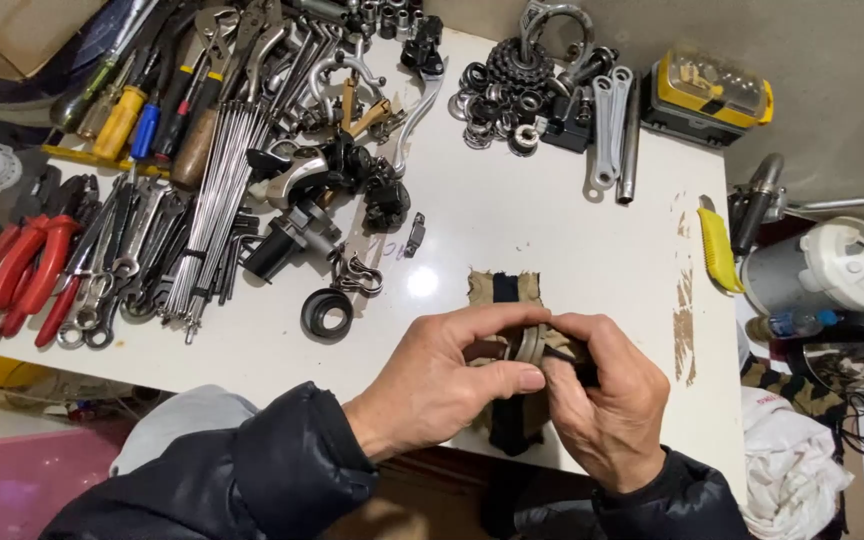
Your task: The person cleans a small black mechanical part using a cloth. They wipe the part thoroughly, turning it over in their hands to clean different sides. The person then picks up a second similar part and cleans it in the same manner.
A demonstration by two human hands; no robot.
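My left hand [447, 385] and my right hand [607, 400] meet over the near edge of a white table [512, 225]. Both grip a small round metal ring-shaped part [529, 343], pinched between thumbs and fingers. Under the hands lies a tan and black cloth rag [502, 290], partly hidden by them. Both arms wear dark padded sleeves.
Left half of the table holds red-handled pliers [22, 270], wrenches, screwdrivers [122, 120], a bundle of spokes [217, 200], a black ring [328, 313] and brake parts. Sprockets and bearings [512, 95] lie at the back, a yellow case [709, 95] at the corner, a white kettle [832, 265] beside.
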